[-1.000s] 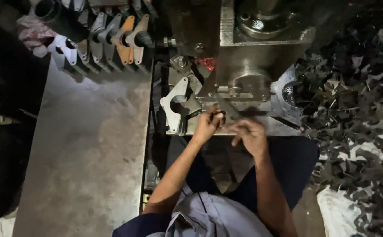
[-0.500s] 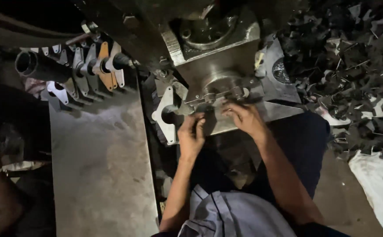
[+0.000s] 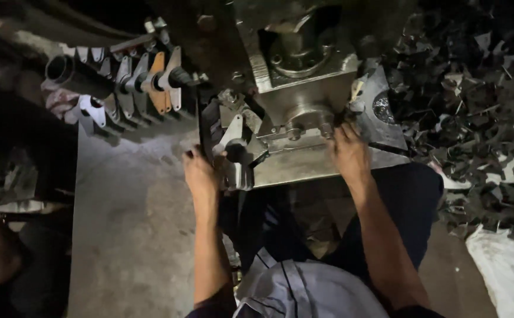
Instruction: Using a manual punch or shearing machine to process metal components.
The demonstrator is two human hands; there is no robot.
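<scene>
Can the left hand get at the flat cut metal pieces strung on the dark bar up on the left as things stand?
Probably yes. The left hand rests at the press's left edge, and only bare grey table lies between it and the metal pieces on the bar.

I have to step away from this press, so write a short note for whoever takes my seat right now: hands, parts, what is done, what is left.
Left hand: rests at the left edge of the press bed, fingers against the flat metal bracket lying there; grip unclear.
Right hand: on the metal plate, fingers up at the die; whether it holds anything is hidden.
Done: punched brackets hang in a row on the rod; a scrap pile lies to the right.
Left: cannot tell whether a piece sits under the die; check first.
</scene>
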